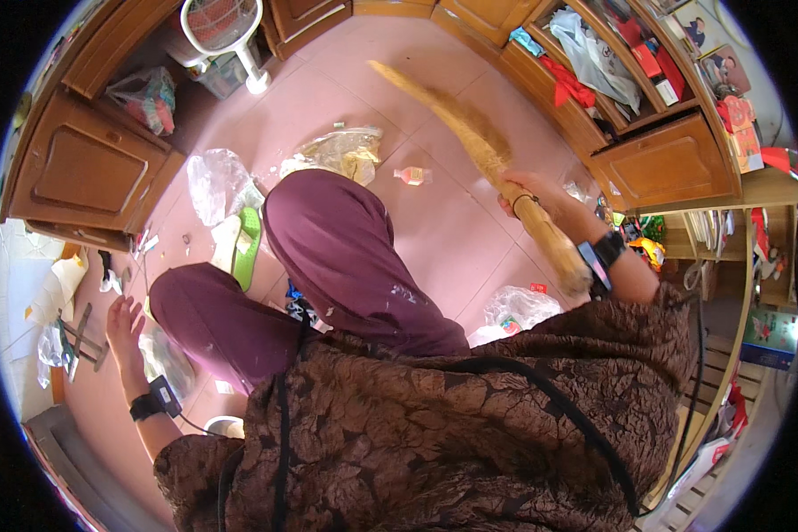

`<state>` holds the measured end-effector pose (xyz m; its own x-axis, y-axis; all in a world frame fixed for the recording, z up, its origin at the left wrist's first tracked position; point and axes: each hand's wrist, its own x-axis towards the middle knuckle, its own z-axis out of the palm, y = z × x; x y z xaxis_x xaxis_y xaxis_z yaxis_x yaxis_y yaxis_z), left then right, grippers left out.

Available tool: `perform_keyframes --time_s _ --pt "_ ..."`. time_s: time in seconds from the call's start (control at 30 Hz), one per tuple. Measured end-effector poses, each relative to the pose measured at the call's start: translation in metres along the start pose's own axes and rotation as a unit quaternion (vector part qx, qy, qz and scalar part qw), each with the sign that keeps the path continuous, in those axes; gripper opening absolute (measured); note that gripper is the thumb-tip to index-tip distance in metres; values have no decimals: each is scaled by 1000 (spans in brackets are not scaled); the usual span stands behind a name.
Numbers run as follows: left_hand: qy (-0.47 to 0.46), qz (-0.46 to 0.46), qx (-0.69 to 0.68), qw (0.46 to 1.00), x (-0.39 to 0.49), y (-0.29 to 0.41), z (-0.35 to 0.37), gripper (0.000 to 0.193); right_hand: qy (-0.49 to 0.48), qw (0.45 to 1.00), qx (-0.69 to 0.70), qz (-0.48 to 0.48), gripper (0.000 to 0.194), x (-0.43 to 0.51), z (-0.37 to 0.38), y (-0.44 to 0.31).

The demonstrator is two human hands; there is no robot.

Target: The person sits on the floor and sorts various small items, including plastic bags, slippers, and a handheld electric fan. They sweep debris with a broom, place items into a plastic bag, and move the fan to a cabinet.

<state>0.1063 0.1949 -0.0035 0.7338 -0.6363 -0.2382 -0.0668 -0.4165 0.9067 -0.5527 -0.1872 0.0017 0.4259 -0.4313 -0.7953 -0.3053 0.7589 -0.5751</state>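
Observation:
My right hand [545,193] grips the bound handle of a straw hand broom [469,133]. The broom's bristles stretch away over the pink tiled floor [452,246], and its butt end points back toward my sleeve. My left hand [125,326] hangs at the far left with fingers apart and holds nothing. Beyond my knees lies a crumpled clear plastic bag [342,149] with yellowish scraps. A small bottle with a pink label [412,175] rests to its right. Another clear bag [218,186] sits near a green slipper [247,249].
Wooden cabinets [86,169] line the left and back. A white electric swatter [239,40] leans by an open compartment. On the right stand an open drawer unit [598,73] with bags and a shelf [711,233]. A plastic bag [522,306] lies below the broom handle.

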Motion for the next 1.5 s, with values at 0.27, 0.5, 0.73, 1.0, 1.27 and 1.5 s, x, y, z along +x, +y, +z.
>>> perform_keyframes --time_s 0.27,0.5,0.73,1.0,1.27,1.5 --pt "27 -7 7 1000 10 -9 -13 42 87 988 84 -91 37 -50 69 -11" --pt "48 0 -26 998 -9 -23 -32 40 135 976 -152 -82 27 27 59 -40" --pt "99 -19 -52 993 -45 -49 -68 40 -86 969 -223 -60 13 56 128 7" --pt "73 4 -46 996 -51 -58 -81 42 -279 768 -435 -378 12 -21 219 -6" --pt "124 -42 -3 991 -60 -65 -107 44 -6 967 -255 -18 34 -65 233 -65" --pt "149 -87 -25 985 -62 -86 -115 38 34 980 -198 3 35 59 211 -156"
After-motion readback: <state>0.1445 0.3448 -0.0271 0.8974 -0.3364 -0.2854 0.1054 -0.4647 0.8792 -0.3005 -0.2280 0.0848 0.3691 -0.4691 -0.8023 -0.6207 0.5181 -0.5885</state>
